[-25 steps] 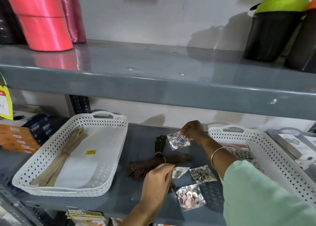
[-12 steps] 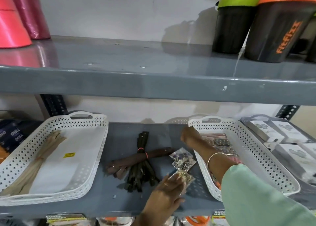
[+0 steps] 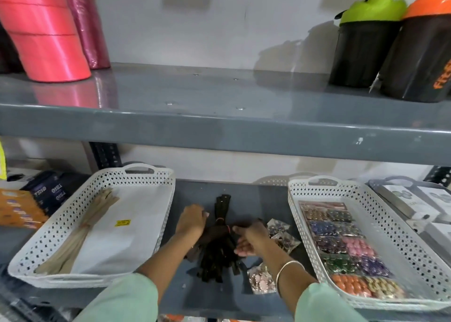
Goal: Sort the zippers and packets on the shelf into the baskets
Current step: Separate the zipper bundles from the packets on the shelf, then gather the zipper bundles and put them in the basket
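Note:
Between two white baskets on the lower shelf lie dark zipper bundles (image 3: 216, 255), black and brown, tied with a pink band. My left hand (image 3: 192, 220) curls onto the bundles from the left. My right hand (image 3: 251, 240) grips them from the right, thumb near the band. The left basket (image 3: 146, 175) holds a bunch of beige zippers (image 3: 80, 229). Rows of coloured button packets (image 3: 341, 248) fill the right basket (image 3: 302, 183). Loose packets (image 3: 280, 234) lie on the shelf beside my right hand, and another packet (image 3: 261, 277) lies near my right wrist.
The upper shelf (image 3: 219, 126) juts out just above, carrying pink ribbon rolls (image 3: 46, 36) on the left and shaker bottles (image 3: 363, 41) on the right. Dark and orange boxes (image 3: 31, 204) sit left of the baskets. A grey tray of white boxes (image 3: 415, 202) stands at the far right.
My right hand carried a packet to the right basket, let it go and came back to the zipper bundles. My left hand moved from the loose packets up to the bundles' left side.

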